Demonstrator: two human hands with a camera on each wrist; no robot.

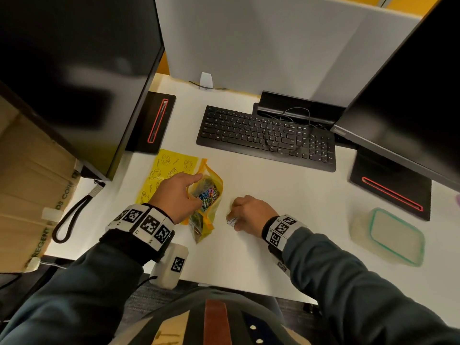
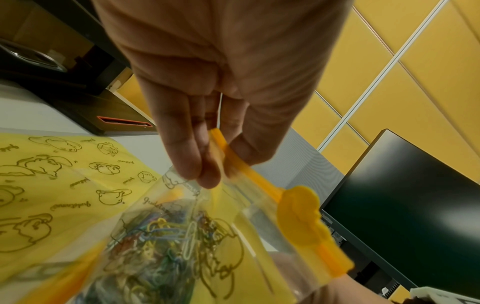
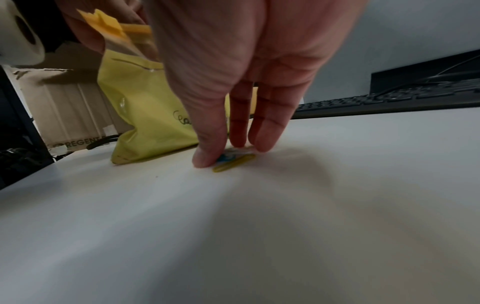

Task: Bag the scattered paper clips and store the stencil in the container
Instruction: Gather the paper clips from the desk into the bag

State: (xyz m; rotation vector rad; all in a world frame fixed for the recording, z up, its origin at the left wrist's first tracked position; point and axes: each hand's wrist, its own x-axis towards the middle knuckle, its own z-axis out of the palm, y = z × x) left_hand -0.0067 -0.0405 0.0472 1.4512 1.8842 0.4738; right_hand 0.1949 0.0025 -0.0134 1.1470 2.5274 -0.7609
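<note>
White desk (image 1: 286,220), seen from above the person's chest. Left hand (image 1: 175,194) at about 9 o'clock of desk centre, pinching the orange zip strip of a clear-and-yellow plastic zip bag (image 1: 206,195); left wrist view shows fingers (image 2: 187,148) and thumb clamped on the strip, mouth of the bag held up and apart. Inside the bag: a tangle of coloured wire paper clips (image 2: 161,246). Bag bottom rests on the desk.

Right hand (image 1: 249,212) just at 3 o'clock of the bag, knuckles up, fingertips (image 3: 205,160) pressed down on the desk over a few loose paper clips (image 3: 233,161), one yellow, one blue. Thumb and fingers close around them; whether the clips are lifted off the surface cannot be told.

Flat yellow plastic stencil sheet with outlined cartoon figures (image 1: 169,168) lies on the desk at 10 o'clock of the left hand, partly under the bag.

Rectangular translucent container with green-rimmed lid (image 1: 395,237) sits well apart at 4 o'clock of the right hand, lid on.

Black keyboard (image 1: 266,135) at 12 o'clock. Two dark monitors (image 1: 74,70) flank it.
</note>
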